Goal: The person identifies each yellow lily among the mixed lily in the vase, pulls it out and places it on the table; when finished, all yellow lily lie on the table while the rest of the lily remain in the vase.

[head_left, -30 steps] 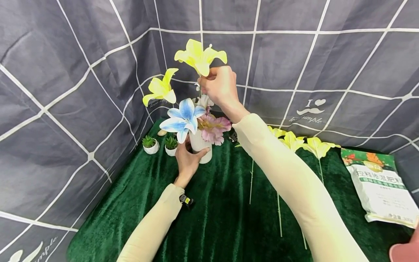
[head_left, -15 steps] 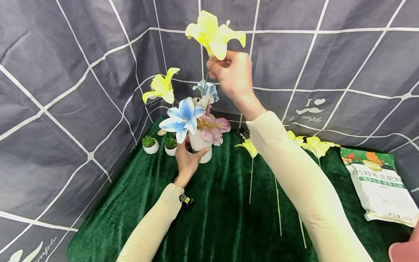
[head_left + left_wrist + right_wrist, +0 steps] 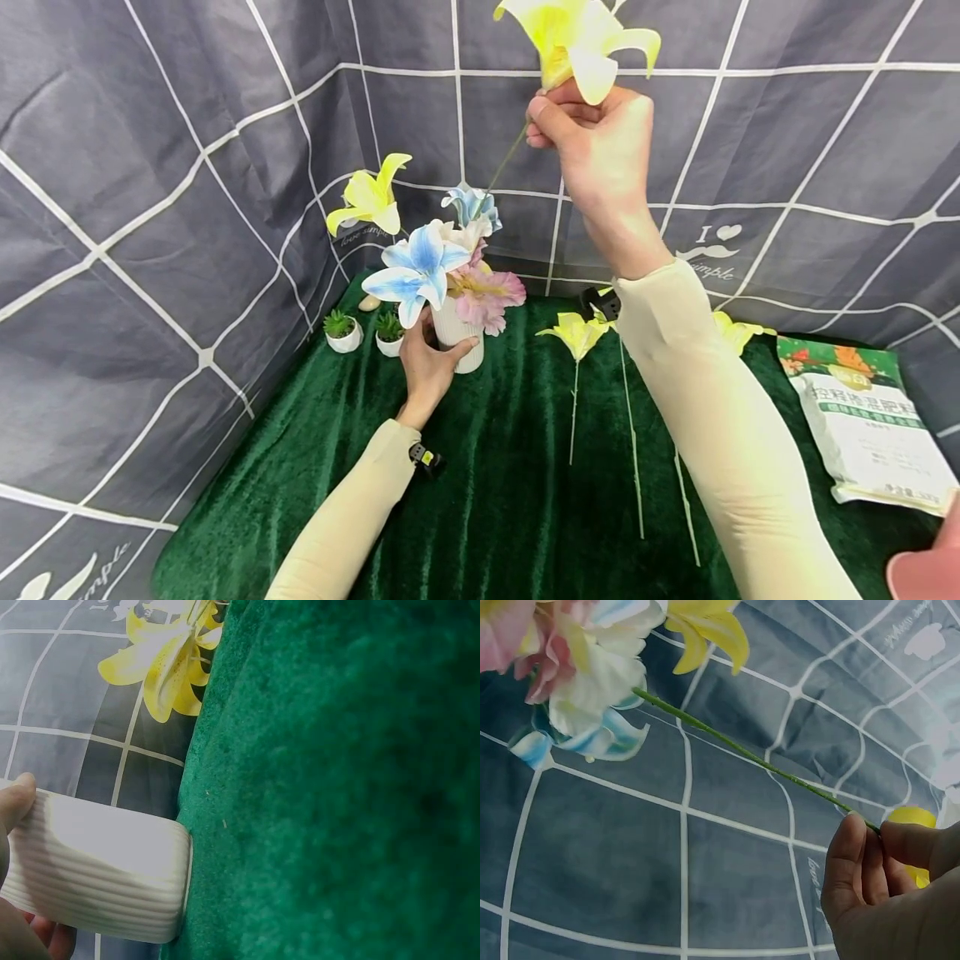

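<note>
My left hand (image 3: pixel 430 367) grips the white ribbed vase (image 3: pixel 471 354), which stands upright on green cloth. Thumb and fingers wrap its side in the left wrist view. The vase bears a blue-and-white lily (image 3: pixel 420 267), a pink flower (image 3: pixel 491 298), a paler blue flower (image 3: pixel 472 204) behind, and a yellow lily (image 3: pixel 367 200) leaning left. Above and to the right, my right hand (image 3: pixel 607 158) pinches another yellow lily (image 3: pixel 577 46) just under its bloom. Its green stem (image 3: pixel 742 752) slants down toward the bouquet, the lower end beside a white flower in the right wrist view.
Several yellow lilies (image 3: pixel 576 333) lie on the green cloth (image 3: pixel 495 500), partly behind my right sleeve. Two small potted succulents (image 3: pixel 343 332) stand left of the vase. A white-and-green bag (image 3: pixel 873 433) lies at right, near a pink object (image 3: pixel 926 575). Grey checked curtain (image 3: pixel 622 150) encloses the back.
My right hand has risen and moved right with the yellow lily, drawing its stem up out of the bouquet. The left hand keeps its hold on the vase.
</note>
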`<state>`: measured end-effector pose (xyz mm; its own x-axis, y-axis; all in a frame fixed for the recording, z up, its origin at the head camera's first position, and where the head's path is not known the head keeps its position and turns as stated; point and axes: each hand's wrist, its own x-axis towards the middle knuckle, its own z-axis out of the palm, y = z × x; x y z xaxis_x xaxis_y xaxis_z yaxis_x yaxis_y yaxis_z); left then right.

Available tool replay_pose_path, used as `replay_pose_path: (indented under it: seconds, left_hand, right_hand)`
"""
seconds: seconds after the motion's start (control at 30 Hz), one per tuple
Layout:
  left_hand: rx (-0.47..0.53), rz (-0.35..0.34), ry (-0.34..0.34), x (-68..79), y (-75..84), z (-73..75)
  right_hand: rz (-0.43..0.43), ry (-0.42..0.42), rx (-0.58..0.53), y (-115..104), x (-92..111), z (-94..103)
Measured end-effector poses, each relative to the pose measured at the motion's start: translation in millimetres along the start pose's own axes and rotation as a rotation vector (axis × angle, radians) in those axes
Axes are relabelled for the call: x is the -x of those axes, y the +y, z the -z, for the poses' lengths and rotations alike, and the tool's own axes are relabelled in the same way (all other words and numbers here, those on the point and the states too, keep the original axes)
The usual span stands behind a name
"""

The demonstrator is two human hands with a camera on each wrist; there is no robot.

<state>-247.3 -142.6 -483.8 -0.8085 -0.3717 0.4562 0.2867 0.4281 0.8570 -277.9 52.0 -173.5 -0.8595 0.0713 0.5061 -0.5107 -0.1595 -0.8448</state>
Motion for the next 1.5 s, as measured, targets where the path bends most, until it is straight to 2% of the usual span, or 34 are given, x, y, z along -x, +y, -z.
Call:
replay_pose_path:
  seconds: [0.27,0.53,0.73,0.87,0.93,1.0,1.13,1.23,1.33,1.5]
  left_hand:
    - [-0.001,-0.007,-0.005,-0.4,-1.7,3.0]
    - [0.003,-0.014,0.002,-1.4,-0.1,6.0]
    - [-0.003,-0.002,-0.011,-1.7,-1.3,6.1]
    - [-0.004,-0.007,-0.010,-2.4,-2.5,6.3]
    - [-0.004,-0.010,-0.009,-2.8,-3.3,6.8]
    - [-0.010,-0.009,-0.010,-3.4,-4.4,7.6]
    - [-0.015,-0.001,-0.011,-4.8,-6.3,10.3]
    - [-0.010,0.006,-0.008,-6.0,-6.4,12.7]
    - [-0.004,0.013,-0.007,-6.8,-6.2,14.8]
    - [-0.010,0.033,-0.013,-7.0,-7.0,16.8]
  right_hand:
    - [0.030,0.106,-0.143,-15.9,6.5,22.7]
    - [0.109,0.228,-0.313,-32.1,17.9,46.4]
    - [0.134,0.319,-0.430,-40.2,26.7,73.2]
    - [0.178,0.346,-0.458,-44.6,35.7,93.3]
    - [0.214,0.328,-0.440,-43.7,41.6,102.0]
    - [0.216,0.315,-0.430,-41.7,47.7,109.6]
    - [0.134,0.283,-0.429,-32.3,59.9,120.1]
    - [0.075,0.229,-0.384,-17.8,68.5,123.9]
    - [0.008,0.166,-0.272,3.0,77.9,123.6]
    - [-0.185,0.075,-0.012,45.2,92.2,114.3]
